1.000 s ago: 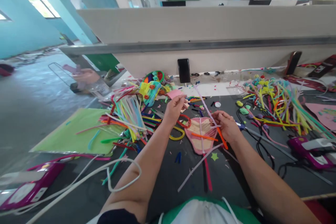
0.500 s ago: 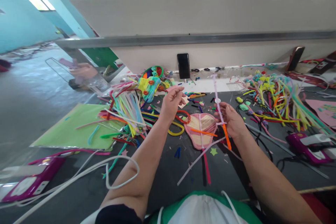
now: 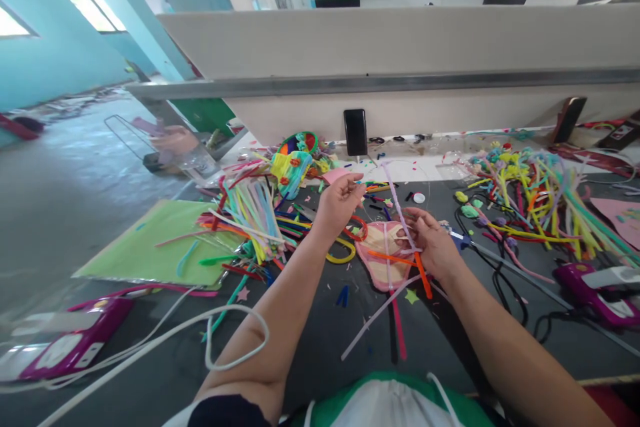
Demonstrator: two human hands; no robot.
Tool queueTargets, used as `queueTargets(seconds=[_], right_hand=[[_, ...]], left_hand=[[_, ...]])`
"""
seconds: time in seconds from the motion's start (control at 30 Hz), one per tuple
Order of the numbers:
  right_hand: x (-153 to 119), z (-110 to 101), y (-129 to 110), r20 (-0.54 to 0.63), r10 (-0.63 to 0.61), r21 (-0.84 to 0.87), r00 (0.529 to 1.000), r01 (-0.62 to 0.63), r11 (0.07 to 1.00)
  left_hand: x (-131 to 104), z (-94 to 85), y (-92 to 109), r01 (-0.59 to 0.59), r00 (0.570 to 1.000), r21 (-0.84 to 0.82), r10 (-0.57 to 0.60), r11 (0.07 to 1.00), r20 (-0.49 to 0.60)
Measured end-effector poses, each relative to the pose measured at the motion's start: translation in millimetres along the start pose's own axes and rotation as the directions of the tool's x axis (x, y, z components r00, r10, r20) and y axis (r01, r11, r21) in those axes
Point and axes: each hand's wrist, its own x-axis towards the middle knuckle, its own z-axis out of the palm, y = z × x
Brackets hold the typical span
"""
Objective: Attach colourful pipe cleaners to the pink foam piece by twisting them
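My right hand (image 3: pixel 427 240) pinches a twisted lilac pipe cleaner (image 3: pixel 396 200) that stands upward, with an orange stem (image 3: pixel 424 277) at its lower end. Beneath it lies a pink-edged, cream-coloured craft piece (image 3: pixel 384 273), crossed by lilac and orange strips. A red stem (image 3: pixel 399 327) sticks out below that piece. My left hand (image 3: pixel 343 203) is raised left of the lilac stem, fingers curled together; whether a fine strand runs between them is too small to tell. Scissors with red and yellow handles (image 3: pixel 343 252) lie beneath my left hand.
Pipe cleaner bundles lie at left (image 3: pixel 255 213) and right (image 3: pixel 540 200). A phone (image 3: pixel 355 132) leans on the white partition. Purple devices (image 3: pixel 83 337) with white cables sit at the left, another (image 3: pixel 597 293) at the right. A green sheet (image 3: pixel 150 240) lies left.
The lilac pipe cleaner now leans further left in my right hand. My left hand's fingers are still raised nearby. The whole view has shifted slightly, and a white cap is now visible behind the stem.
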Motion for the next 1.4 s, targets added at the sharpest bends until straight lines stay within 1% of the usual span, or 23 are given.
queueTargets(seconds=[0.13, 0.23, 0.33, 0.4, 0.5, 0.63, 0.77, 0.87, 0.93, 1.0, 1.1, 1.23, 1.3, 1.4], right_hand=[[-3.6, 2.2, -0.2, -0.002, 0.001, -0.031, 1.0, -0.001, 1.0], [-4.7, 3.8, -1.1, 0.004, -0.043, 0.006, 0.999, 0.043, 0.999], [-6.3, 6.7, -3.6, 0.021, -0.123, 0.049, 0.992, 0.122, 0.991], [-9.4, 9.7, -6.6, 0.023, -0.167, 0.058, 0.986, 0.166, 0.984], [-19.4, 15.1, -13.8, 0.052, -0.153, 0.037, 0.987, 0.152, 0.988], [-40.2, 20.5, -32.0, 0.145, -0.094, -0.007, 0.985, 0.096, 0.995], [-56.6, 22.7, -64.6, 0.245, -0.027, -0.05, 0.969, 0.04, 0.998], [-60.2, 25.8, -92.0, 0.258, -0.102, -0.137, 0.961, 0.141, 0.981], [-60.0, 29.8, -107.3, 0.258, -0.142, -0.251, 0.956, 0.209, 0.945], [-59.6, 35.6, -119.1, 0.283, -0.145, -0.392, 0.948, 0.252, 0.885], [-60.6, 46.8, -132.0, 0.318, -0.192, -0.573, 0.928, 0.35, 0.741], [-64.4, 64.6, -143.6, 0.346, -0.279, -0.701, 0.895, 0.445, 0.557], [-67.3, 75.4, -147.7, 0.374, -0.327, -0.765, 0.868, 0.489, 0.42], [-72.7, 94.0, -151.7, 0.422, -0.426, -0.842, 0.8, 0.52, 0.141]], left_hand=[[-2.1, 0.6, 5.7, 0.04, 0.999, 0.005, -0.04, 0.999, -0.025], [-5.6, 5.1, 11.8, 0.071, 0.995, -0.134, -0.078, 0.988, -0.054], [-12.0, 11.9, 22.9, 0.131, 0.99, -0.34, -0.139, 0.931, -0.001], [-17.6, 14.7, 33.2, 0.165, 0.986, -0.443, -0.163, 0.881, 0.043], [-26.2, 13.2, 51.1, 0.183, 0.983, -0.536, -0.151, 0.824, 0.103], [-36.3, 4.7, 75.8, 0.177, 0.982, -0.549, -0.111, 0.816, 0.152], [-46.5, -0.1, 97.6, 0.191, 0.976, -0.508, -0.106, 0.84, 0.19], [-54.8, -0.6, 107.3, 0.218, 0.96, -0.433, -0.111, 0.875, 0.259], [-60.2, -0.5, 110.0, 0.237, 0.942, -0.387, -0.113, 0.891, 0.316], [-65.2, -0.5, 111.0, 0.249, 0.929, -0.366, -0.115, 0.897, 0.351], [-71.3, -1.3, 113.2, 0.258, 0.925, -0.357, -0.122, 0.898, 0.361], [-76.6, -1.8, 118.6, 0.249, 0.927, -0.33, -0.125, 0.91, 0.354], [-78.1, -0.4, 121.1, 0.236, 0.93, -0.329, -0.115, 0.914, 0.349], [-79.8, 2.9, 125.1, 0.198, 0.942, -0.346, -0.081, 0.917, 0.324]])
